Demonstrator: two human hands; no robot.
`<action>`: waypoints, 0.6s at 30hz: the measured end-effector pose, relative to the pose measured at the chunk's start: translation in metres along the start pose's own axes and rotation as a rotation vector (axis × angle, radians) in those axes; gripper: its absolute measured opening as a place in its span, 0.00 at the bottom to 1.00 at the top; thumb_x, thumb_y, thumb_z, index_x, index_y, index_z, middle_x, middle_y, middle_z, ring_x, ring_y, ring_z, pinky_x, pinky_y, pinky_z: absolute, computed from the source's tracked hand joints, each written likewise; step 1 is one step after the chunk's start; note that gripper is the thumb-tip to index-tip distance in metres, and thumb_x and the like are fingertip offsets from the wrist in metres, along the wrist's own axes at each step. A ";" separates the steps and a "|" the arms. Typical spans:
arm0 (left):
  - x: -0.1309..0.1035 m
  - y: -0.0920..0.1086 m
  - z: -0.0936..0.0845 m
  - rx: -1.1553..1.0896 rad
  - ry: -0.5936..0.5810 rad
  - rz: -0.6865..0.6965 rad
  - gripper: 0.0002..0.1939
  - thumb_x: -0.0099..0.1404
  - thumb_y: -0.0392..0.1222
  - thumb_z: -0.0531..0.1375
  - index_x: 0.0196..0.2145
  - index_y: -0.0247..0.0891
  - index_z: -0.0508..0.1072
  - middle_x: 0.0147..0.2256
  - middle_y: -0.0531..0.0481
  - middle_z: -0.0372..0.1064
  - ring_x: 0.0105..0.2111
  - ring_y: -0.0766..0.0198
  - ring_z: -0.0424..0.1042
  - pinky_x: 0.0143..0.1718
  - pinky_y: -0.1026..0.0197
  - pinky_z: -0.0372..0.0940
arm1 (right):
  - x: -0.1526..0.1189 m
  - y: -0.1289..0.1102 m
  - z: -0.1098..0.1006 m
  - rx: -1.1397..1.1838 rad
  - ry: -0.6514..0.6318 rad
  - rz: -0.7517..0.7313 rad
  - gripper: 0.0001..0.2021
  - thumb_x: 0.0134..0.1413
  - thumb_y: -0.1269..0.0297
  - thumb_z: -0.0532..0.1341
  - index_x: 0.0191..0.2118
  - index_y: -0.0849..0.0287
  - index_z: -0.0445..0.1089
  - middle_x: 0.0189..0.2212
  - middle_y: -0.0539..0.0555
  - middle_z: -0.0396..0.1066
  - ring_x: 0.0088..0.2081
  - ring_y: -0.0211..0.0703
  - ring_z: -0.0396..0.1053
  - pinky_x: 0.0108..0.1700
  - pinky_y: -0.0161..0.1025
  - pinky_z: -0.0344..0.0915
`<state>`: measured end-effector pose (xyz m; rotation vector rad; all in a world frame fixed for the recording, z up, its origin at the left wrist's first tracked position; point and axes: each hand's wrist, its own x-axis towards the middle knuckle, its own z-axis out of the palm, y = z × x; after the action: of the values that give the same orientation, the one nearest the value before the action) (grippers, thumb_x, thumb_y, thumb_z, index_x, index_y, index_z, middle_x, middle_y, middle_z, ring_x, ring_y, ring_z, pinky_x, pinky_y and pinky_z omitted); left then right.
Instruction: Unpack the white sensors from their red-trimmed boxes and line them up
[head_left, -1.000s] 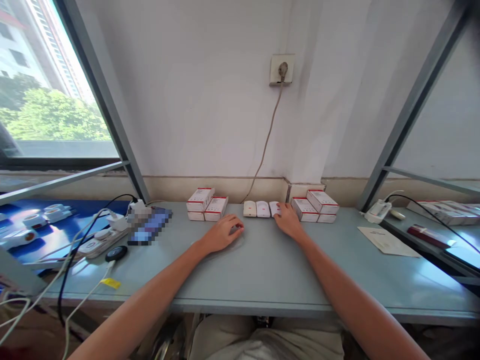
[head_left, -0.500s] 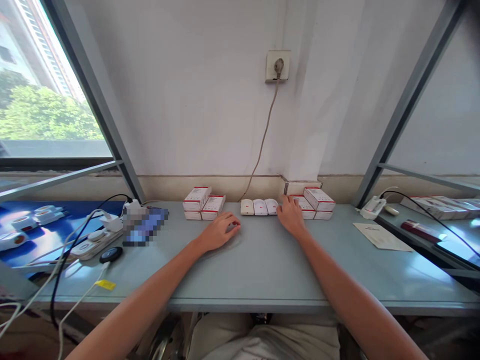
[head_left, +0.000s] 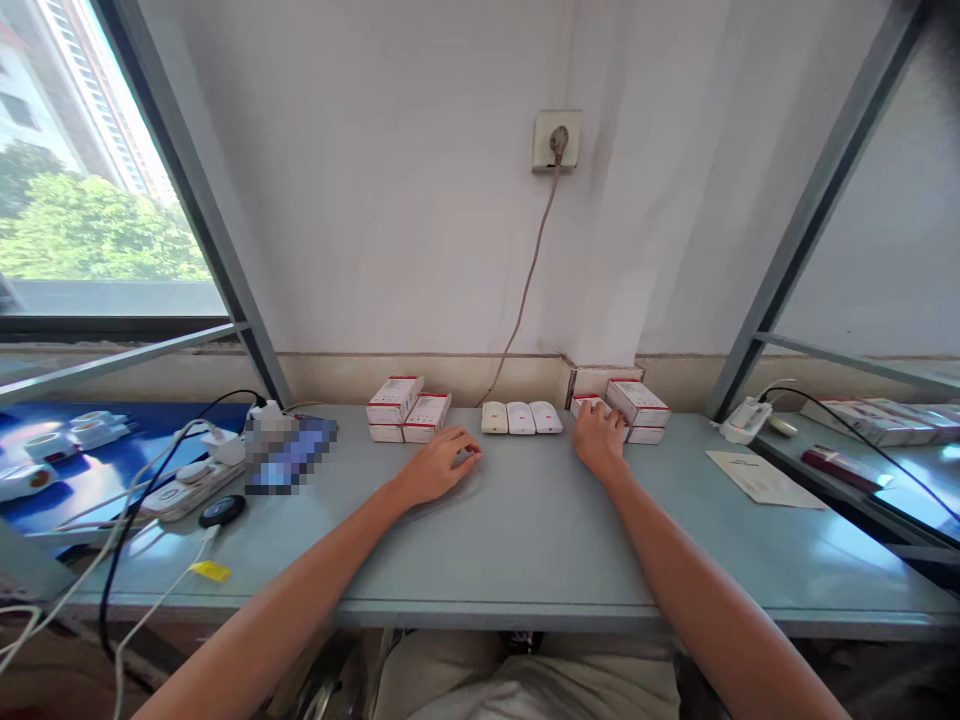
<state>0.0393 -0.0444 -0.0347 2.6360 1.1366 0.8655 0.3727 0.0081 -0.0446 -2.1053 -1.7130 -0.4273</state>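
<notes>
My left hand [head_left: 441, 466] rests on the desk, its fingers loosely bent and apart, with nothing in it. My right hand [head_left: 600, 440] is at the right-hand boxes, its fingers over the front of a small white box [head_left: 590, 401] with red edges; the hand hides much of that box. Beside it is a two-high stack of similar boxes [head_left: 639, 402]. Between my hands, three small rounded white devices stand side by side: a cream-tinted one [head_left: 494, 417], a middle one [head_left: 520, 418] and a right one [head_left: 546, 417]. More red-edged white boxes [head_left: 395, 399] are stacked beyond my left hand.
A power strip [head_left: 187, 488] with plugs and cables, a blurred-out phone [head_left: 292, 455] and a round black device [head_left: 222, 511] lie left. A paper sheet [head_left: 763, 478] and a white adapter [head_left: 745, 420] are on the right. A cord [head_left: 531, 270] hangs from the wall socket [head_left: 556, 140].
My right hand has moved right, from beside the end white device onto the white box. The right-hand device shows fully now. My left hand has stayed in place.
</notes>
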 end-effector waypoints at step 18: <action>0.002 0.005 0.000 -0.067 0.100 0.002 0.14 0.79 0.50 0.56 0.54 0.43 0.74 0.48 0.46 0.73 0.44 0.57 0.74 0.50 0.53 0.70 | 0.002 -0.004 -0.009 0.089 0.065 0.213 0.21 0.68 0.60 0.58 0.56 0.73 0.68 0.54 0.80 0.70 0.57 0.74 0.69 0.56 0.60 0.61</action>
<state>0.0435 -0.0468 -0.0321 2.5662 1.1075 1.0274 0.3691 0.0061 -0.0356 -2.1558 -1.4271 -0.3459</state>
